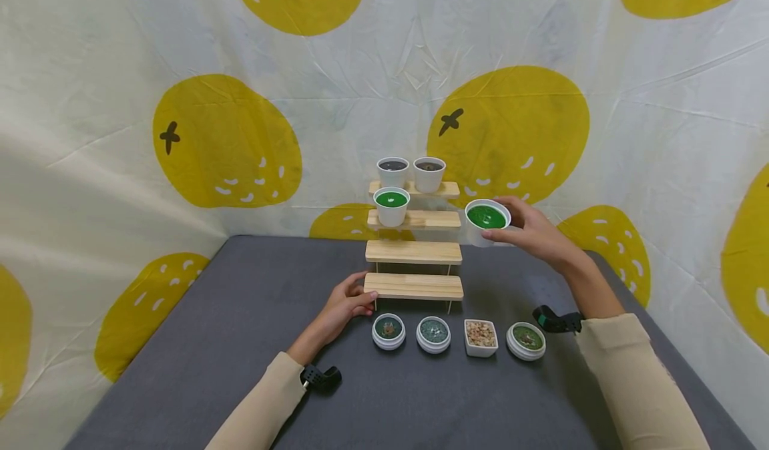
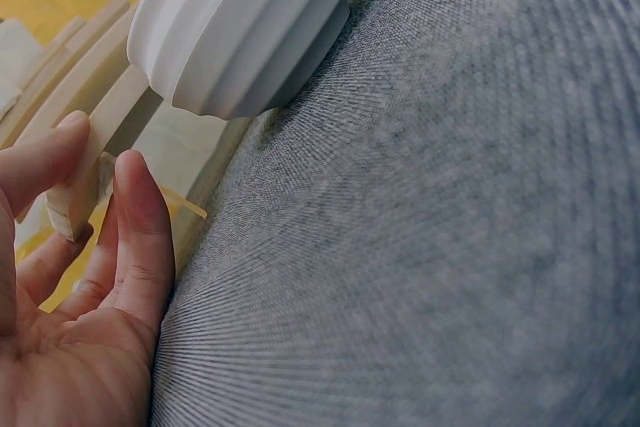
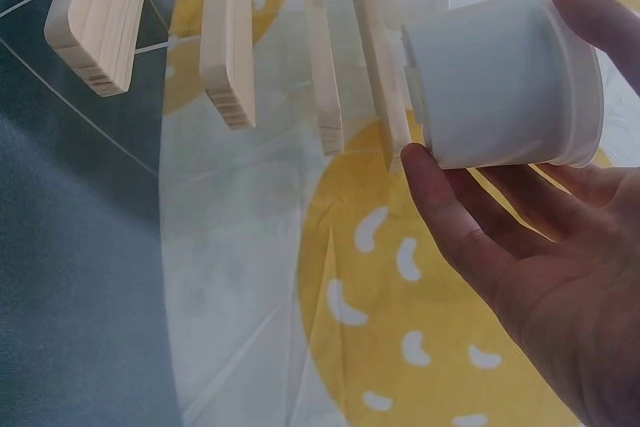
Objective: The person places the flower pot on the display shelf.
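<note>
My right hand [image 1: 535,233] grips a white cup with green contents [image 1: 487,217], held up just right of a wooden tiered stand [image 1: 413,252]. In the right wrist view, the thumb lies along the cup's rim [image 3: 580,67] and the fingers go under its side. My left hand [image 1: 345,303] pinches the left end of the stand's lowest plank [image 2: 85,172], thumb above and fingers below. A matching green cup [image 1: 392,207] stands on the left of the second plank from the top. Two white cups with dark contents, one left [image 1: 393,171] and one right [image 1: 429,175], occupy the top plank.
In front of the stand sit two round white dishes, left [image 1: 388,332] and middle [image 1: 433,334], a square dish of chopped bits [image 1: 480,338] and another round dish with green contents [image 1: 526,341]. A patterned cloth [image 1: 360,103] hangs behind the grey table [image 1: 240,343].
</note>
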`<state>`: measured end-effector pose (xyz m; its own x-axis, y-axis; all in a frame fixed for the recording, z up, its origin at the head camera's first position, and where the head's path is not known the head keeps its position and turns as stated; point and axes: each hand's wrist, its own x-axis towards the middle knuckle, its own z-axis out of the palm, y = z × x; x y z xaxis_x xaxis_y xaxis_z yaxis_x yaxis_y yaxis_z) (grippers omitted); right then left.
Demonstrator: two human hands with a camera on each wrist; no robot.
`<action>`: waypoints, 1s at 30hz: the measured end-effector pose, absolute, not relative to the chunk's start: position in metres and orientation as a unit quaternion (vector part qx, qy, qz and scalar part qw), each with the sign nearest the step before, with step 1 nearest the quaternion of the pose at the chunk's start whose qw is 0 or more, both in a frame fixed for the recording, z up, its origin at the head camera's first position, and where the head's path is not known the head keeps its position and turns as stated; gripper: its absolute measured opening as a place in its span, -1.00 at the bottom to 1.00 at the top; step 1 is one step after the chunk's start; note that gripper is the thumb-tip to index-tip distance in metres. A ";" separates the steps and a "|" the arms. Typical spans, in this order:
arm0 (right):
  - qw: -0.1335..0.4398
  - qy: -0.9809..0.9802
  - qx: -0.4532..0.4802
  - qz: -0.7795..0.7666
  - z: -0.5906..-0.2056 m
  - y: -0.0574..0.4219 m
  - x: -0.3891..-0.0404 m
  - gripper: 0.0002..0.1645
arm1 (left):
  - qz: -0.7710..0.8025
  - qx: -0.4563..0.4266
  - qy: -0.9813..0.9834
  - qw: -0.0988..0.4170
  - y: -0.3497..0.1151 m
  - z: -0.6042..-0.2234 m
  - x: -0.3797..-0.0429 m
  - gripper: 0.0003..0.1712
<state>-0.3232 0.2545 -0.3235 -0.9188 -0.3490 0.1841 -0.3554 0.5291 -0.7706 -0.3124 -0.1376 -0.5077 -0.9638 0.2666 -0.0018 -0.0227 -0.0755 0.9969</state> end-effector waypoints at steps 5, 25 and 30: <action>0.002 -0.875 0.203 0.439 -0.321 0.253 -0.327 -0.06 | 0.726 0.087 0.675 0.100 -0.138 -0.507 -0.312 -0.19; -0.006 -0.872 0.217 0.438 -0.316 0.234 -0.342 -0.05 | 0.726 0.093 0.673 0.101 -0.140 -0.509 -0.311 -0.16; -0.002 -0.874 0.212 0.438 -0.314 0.230 -0.345 -0.06 | 0.725 0.097 0.675 0.100 -0.139 -0.507 -0.311 -0.17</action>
<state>-0.3450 0.2303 -0.3137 -0.9097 -0.3734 0.1818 -0.3690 0.5260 -0.7662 -0.3113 -0.1389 -0.5073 -0.9614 0.2753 0.0050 -0.0145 -0.0686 0.9975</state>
